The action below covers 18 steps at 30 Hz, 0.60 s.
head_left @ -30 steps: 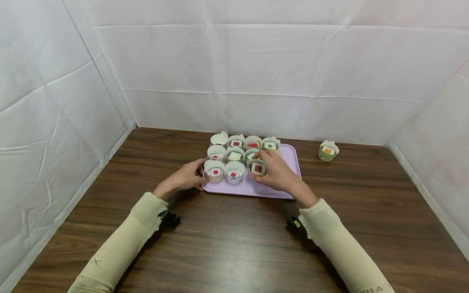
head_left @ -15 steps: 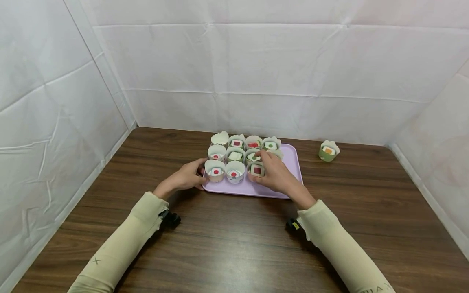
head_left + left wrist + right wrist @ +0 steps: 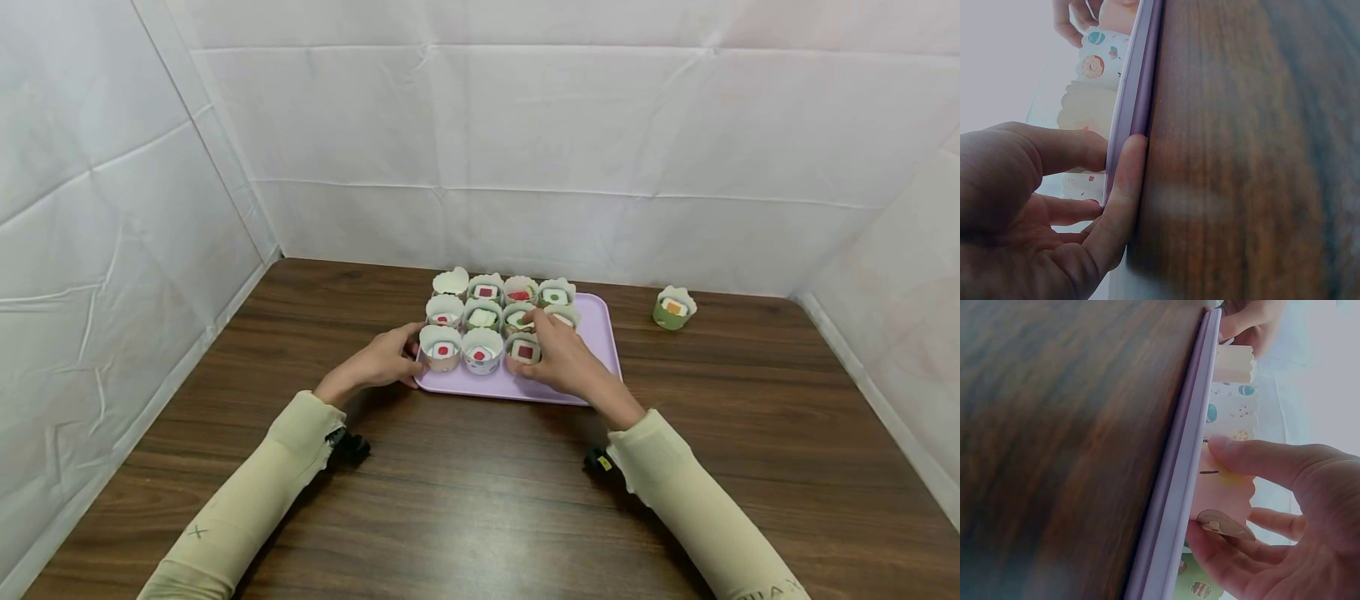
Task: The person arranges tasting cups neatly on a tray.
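Note:
On the lavender tray [image 3: 491,388] stand several scalloped paper cups in rows, most with small white, red or green pieces inside. My left hand [image 3: 382,357] grips the tray's front left corner; the left wrist view has thumb and a finger [image 3: 1127,178] on either side of the rim. My right hand [image 3: 564,354] pinches a pink paper cup [image 3: 1225,494] at the right end of the front row. That cup holds a white piece with a dark red square [image 3: 524,352]. Two front cups, one peach [image 3: 441,360] and one white with prints [image 3: 481,363], stand left of it.
A green paper cup [image 3: 670,313] with an orange-and-white piece stands alone on the brown wood table [image 3: 480,500], right of the tray. White cloth walls [image 3: 540,125] enclose the back and sides. The tray's right strip [image 3: 597,329] shows bare.
My right hand has shifted slightly left with the pink cup, which now sits a little lower and nearer the other front cups. The left hand keeps its place on the tray corner.

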Tool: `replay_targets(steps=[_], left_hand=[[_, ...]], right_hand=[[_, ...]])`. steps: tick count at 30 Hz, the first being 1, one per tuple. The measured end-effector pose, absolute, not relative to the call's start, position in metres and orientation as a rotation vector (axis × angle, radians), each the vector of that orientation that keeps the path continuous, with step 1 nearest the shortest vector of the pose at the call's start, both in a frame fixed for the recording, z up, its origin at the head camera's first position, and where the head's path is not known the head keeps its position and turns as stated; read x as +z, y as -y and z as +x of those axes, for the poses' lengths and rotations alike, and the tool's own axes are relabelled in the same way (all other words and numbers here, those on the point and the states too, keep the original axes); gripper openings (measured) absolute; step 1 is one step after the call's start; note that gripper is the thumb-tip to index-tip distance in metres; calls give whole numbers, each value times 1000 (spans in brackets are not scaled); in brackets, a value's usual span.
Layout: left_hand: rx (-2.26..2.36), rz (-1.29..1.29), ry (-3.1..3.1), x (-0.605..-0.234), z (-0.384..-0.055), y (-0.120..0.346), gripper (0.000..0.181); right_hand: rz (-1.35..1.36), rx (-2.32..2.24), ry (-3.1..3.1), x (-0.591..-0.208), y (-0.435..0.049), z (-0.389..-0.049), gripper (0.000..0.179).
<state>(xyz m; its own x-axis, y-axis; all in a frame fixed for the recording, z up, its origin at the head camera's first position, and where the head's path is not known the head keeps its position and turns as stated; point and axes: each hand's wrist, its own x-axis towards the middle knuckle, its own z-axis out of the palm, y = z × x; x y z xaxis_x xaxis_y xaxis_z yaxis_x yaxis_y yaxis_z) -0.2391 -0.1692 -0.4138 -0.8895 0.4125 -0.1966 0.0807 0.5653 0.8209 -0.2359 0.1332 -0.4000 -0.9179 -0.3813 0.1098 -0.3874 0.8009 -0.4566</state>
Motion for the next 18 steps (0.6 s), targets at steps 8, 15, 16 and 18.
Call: replay_targets(steps=[8, 15, 16, 18], left_hand=[[1247, 400, -2435, -414, -238, 168, 81], [1251, 394, -2433, -414, -238, 168, 81], [1251, 394, -2433, -414, -238, 168, 82], [1251, 394, -2433, -414, -238, 168, 82]], right_hand=[[644, 724, 2974, -399, -137, -236, 73], [653, 738, 2974, -399, -137, -236, 75], [651, 740, 2976, -399, -136, -236, 75], [647, 739, 2983, -399, -136, -236, 75]])
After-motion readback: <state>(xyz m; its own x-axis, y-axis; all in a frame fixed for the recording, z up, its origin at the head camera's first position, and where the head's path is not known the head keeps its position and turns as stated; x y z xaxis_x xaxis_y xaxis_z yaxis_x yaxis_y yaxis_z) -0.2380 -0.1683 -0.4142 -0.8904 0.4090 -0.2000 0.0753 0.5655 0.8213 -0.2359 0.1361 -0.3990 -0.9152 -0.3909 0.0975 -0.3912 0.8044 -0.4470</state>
